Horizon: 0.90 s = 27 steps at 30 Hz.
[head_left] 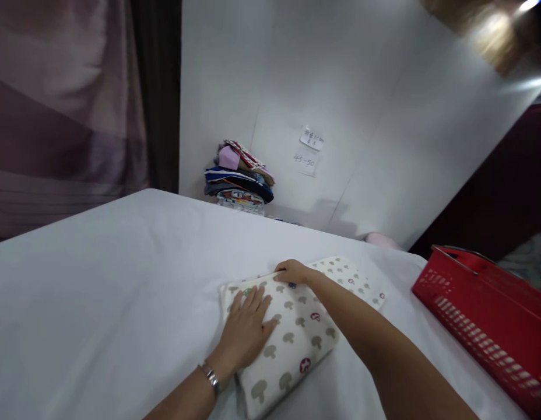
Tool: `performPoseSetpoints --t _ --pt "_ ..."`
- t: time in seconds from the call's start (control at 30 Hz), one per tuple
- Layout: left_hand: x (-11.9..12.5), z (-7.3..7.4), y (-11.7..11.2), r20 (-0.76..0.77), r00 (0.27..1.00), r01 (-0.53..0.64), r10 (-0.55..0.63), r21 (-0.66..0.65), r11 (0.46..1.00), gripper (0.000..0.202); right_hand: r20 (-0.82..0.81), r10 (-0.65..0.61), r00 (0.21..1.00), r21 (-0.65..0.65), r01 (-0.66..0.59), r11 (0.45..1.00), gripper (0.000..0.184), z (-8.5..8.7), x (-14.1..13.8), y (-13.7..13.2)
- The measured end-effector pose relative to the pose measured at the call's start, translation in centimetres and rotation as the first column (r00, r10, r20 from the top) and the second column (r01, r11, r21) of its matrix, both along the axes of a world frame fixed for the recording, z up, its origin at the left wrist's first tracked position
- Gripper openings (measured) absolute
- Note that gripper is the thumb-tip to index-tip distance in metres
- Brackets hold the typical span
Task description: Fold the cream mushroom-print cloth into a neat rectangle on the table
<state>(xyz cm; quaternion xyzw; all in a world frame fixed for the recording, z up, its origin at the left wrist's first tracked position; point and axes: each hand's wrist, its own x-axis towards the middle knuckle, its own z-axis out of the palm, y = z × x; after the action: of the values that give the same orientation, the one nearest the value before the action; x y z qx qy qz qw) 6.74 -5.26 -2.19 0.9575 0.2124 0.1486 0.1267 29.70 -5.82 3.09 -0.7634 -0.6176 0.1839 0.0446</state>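
A folded white cloth (292,350) with grey mushroom prints and a few red and green ones lies at the front middle of the white-covered table. My left hand (248,324) rests on its left part, palm down with fingers stretched out, and a metal band circles the wrist. At the far edge, my right hand (292,272) has its fingers curled over the cloth's rim and grips it. Beyond my right forearm lies more white cloth (347,274) with the same print. My forearm hides whether the two pieces are joined.
To the right stands a red plastic basket (480,315) with a metal handle. A pile of folded clothes (239,175) rises beyond the table's far edge, against a white wall (353,87). Handwritten notes (309,150) are stuck on that wall. A pinkish curtain (65,105) hangs at left.
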Motion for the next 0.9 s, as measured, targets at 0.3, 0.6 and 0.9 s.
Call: performPoseSetpoints --t 0.3,0.6,0.9 --pt "0.3 -0.6 0.6 0.001 1.0 0.001 -0.001 0.03 1.0 0.059 0.146 -0.195 0.97 -0.038 0.202 0.979 0.037 1.8 6.0 -3.3" --pt "0.6 -2.1 1.5 0.02 1.0 0.007 -0.009 0.124 0.992 0.059 0.217 -0.308 0.926 0.107 0.291 0.951 0.034 -0.3 8.3 -4.2" --pt "0.5 -2.8 1.8 0.021 1.0 0.001 -0.005 0.167 0.986 0.058 0.167 -0.489 0.856 0.161 0.466 0.87 0.058 -2.8 11.2 -7.3"
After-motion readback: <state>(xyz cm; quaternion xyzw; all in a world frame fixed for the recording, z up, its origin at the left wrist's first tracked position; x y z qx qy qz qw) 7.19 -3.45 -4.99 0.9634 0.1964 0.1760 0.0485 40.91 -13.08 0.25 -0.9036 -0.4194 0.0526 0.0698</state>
